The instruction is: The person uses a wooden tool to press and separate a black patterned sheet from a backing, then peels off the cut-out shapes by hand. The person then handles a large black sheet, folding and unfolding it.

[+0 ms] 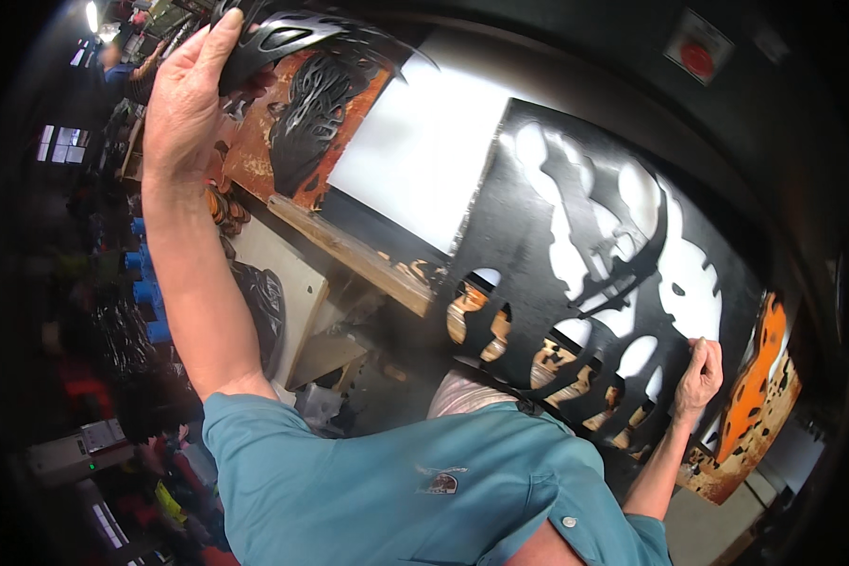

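Raised at the upper left, my left hand (187,99) grips black cut-out pieces (292,36) with openings in them, thumb on top. My right hand (699,380) is closed at the right side of a large black sheet (505,193), its fingertips pinched at the edge of a cut-out hole. Just what those fingertips hold is hard to make out. Many curved holes run through the sheet, which lies partly on a white board (415,141) and overhangs its near side. Beneath my left hand, a heap of black cut pieces (309,123) rests on a worn reddish board (255,156).
A wooden rail (358,253) runs along the near side of the boards. Dark machinery with a red button (696,60) stands over the far side. At the right lies an orange cut sheet (753,377) on a stained board. Another person (141,71) is at the far left.
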### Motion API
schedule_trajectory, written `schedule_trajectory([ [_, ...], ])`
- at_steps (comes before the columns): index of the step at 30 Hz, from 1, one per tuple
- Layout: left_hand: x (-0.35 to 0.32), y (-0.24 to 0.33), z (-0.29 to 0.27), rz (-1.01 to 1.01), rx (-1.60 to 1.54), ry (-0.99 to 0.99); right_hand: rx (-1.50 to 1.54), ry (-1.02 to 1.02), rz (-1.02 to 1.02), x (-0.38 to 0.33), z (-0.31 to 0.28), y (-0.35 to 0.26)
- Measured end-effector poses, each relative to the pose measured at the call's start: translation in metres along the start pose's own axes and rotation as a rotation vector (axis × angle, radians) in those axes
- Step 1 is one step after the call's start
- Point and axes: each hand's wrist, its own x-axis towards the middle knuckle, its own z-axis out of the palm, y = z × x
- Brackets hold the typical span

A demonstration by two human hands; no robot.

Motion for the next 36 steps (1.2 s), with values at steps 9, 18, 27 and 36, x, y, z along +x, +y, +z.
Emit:
schedule_trajectory([
  [9,-0.058,-0.266,-0.077,-0.939,0.038,0.381,-0.271,0.12,-0.014,0.004,0.019,-0.001],
  [18,-0.067,-0.291,-0.111,-0.971,0.503,0.219,-0.396,0.182,0.019,0.009,0.028,-0.003],
  [27,-0.09,-0.264,-0.035,-0.423,0.613,0.487,-0.415,0.215,0.072,0.009,0.03,-0.009],
  [36,-0.125,-0.159,0.221,-0.131,0.501,-0.237,-0.151,0.179,-0.002,0.019,0.013,-0.036],
])
